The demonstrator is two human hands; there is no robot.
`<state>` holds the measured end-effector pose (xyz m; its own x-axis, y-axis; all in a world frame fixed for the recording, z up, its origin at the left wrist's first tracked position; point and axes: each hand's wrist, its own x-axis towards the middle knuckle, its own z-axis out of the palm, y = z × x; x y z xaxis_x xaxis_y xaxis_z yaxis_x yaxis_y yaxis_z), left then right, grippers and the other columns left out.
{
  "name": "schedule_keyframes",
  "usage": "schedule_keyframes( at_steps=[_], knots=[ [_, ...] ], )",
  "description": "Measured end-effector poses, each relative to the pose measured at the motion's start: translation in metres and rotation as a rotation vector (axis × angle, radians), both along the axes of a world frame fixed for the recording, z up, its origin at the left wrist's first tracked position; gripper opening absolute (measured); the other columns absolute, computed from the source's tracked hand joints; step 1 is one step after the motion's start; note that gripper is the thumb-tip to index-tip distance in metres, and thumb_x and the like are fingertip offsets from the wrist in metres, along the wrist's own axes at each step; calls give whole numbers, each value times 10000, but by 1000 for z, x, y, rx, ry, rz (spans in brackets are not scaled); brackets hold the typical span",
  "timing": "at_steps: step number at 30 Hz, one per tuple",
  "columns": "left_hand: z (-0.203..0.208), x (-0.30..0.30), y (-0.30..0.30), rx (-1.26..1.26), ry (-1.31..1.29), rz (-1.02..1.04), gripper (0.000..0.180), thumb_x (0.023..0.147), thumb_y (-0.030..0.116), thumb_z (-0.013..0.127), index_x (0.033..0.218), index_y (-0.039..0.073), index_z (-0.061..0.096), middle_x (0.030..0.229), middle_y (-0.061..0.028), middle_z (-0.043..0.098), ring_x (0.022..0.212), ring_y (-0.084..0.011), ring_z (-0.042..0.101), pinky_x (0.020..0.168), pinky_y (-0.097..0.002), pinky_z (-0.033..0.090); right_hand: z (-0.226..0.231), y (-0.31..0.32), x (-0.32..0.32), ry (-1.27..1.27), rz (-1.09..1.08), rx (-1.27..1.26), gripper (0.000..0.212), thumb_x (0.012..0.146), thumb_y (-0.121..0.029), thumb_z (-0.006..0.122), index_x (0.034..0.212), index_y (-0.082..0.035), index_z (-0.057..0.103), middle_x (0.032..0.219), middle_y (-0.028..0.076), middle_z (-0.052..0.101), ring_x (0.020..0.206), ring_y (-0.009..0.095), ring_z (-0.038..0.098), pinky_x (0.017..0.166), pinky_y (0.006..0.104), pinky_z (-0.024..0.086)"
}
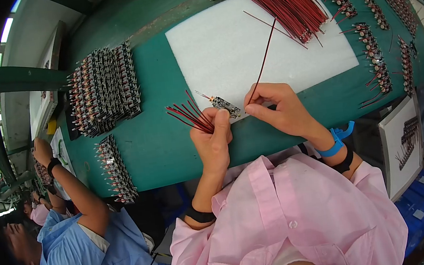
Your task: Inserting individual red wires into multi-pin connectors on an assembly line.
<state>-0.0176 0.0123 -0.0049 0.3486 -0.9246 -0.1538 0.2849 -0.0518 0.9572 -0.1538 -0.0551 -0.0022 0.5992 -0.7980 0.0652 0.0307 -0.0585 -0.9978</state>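
The small circuit board sits in the left hand, just above the table's near edge; its long axis slants from upper left, where thin leads stick out, down to lower right, and that lower-right end points toward the right hand; the relation that seems to count is this narrow gap, with the right fingertips just beside the board and apparently not touching it. The left hand is nearer, since its thumb and forefinger are closed on the board; the same hand also grips a fan of red and black wires, which spreads up and to the left from the curled fingers. The right hand comes in from the lower right, thumb and forefinger pinched shut on a single dark wire near its lower end; that wire leans up and to the right, across the board's slant; the other right fingers are loosely bent.

Beyond the hands lies a white sheet on the green table; a thick pile of red wires rests at its far right; to the left stand a large block of stacked boards and, nearer the person, a smaller row of boards; more boards lie in rows at the right.
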Motion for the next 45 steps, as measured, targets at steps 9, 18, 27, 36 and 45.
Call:
schedule_keyframes(
  at_steps=[9, 18, 27, 36, 45],
  knots=[
    [2, 1, -3, -16, 59, 10, 127, 811, 116, 508, 722, 63, 434, 472, 62, 293, 369, -24, 214, 341, -195, 149, 8, -5, -3, 122, -46, -34, 117, 759, -79, 522, 701, 18, 495, 617, 35, 499, 565, 88, 466, 517, 229, 388],
    [7, 9, -6, -21, -150, -68, 144, 782, 116, 542, 675, 51, 470, 478, 54, 357, 373, -17, 274, 346, -178, 186, 4, -17, 0, 699, -345, -721, 137, 708, -123, 534, 632, -29, 470, 606, 121, 509, 528, 294, 488, 482, 365, 387],
    [19, 22, -3, 16, -251, -84, 151, 755, 100, 585, 647, 16, 521, 511, 82, 397, 454, 4, 294, 405, -178, 209, 11, -17, 2, 748, -363, -632, 158, 721, -153, 532, 639, -32, 473, 601, 119, 519, 566, 303, 528, 494, 405, 406],
    [23, 34, -8, -89, -490, -67, 136, 742, 100, 589, 655, 30, 512, 504, 67, 411, 410, 1, 312, 375, -162, 217, 8, -15, -2, 347, -353, -293, 122, 755, -109, 538, 709, 4, 522, 558, 87, 522, 442, 153, 480, 425, 269, 371],
    [15, 20, 0, -344, -714, 53, 78, 678, 42, 610, 740, 31, 565, 492, 62, 377, 401, -33, 308, 363, -204, 226, 17, -5, -8, -122, 25, 433, 134, 791, -105, 506, 748, 21, 529, 568, 61, 520, 420, 77, 441, 387, 179, 336]
  ],
)
